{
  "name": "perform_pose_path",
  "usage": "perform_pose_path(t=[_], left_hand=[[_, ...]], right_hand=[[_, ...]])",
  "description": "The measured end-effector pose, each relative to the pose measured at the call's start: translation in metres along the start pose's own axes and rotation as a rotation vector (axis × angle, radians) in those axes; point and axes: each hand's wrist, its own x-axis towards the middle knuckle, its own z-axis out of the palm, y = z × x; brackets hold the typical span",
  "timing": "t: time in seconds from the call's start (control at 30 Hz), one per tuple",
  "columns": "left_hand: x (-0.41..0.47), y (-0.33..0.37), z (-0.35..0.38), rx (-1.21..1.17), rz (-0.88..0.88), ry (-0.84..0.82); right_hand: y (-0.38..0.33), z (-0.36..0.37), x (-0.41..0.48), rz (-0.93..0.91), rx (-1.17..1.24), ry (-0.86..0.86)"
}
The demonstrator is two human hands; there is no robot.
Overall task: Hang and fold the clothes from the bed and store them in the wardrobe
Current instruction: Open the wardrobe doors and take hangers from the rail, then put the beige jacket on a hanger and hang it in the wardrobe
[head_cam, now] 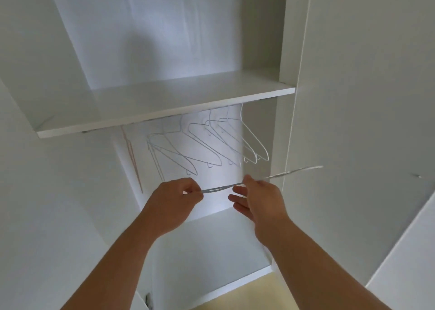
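I face the open white wardrobe. A thin grey wire hanger lies edge-on between my hands at chest height. My left hand pinches its left end with curled fingers. My right hand pinches it near the middle between thumb and forefinger, the other fingers spread below; the hanger's blurred right end sticks out past the door edge. Several empty wire hangers hang under the shelf behind my hands. No clothes or bed are in view.
The upper shelf compartment holds nothing. A thin pinkish hanger hangs at the left of the rail space. The open wardrobe door stands at the right. The wardrobe floor panel lies below, with pale yellow flooring in front.
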Motion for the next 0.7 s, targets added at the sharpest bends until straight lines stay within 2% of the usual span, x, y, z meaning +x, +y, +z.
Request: perform_pose_path(t=[0.1,0.23,0.5,0.7], left_hand=[[0.032,0.011,0.013,0.005,0.090,-0.112],[0.077,0.033,0.041,-0.029,0.161,-0.267],[0.128,0.094,0.123,-0.049,0.386,-0.426],[0.114,0.154,0.209,-0.070,0.624,-0.622]], right_hand=[[-0.003,-0.025,0.013,0.116,0.309,0.090],[0.001,-0.059,0.023,0.188,0.581,0.228],[0.018,-0.111,0.019,0.107,0.906,0.552],[0.034,-0.170,-0.020,-0.046,1.060,0.829]])
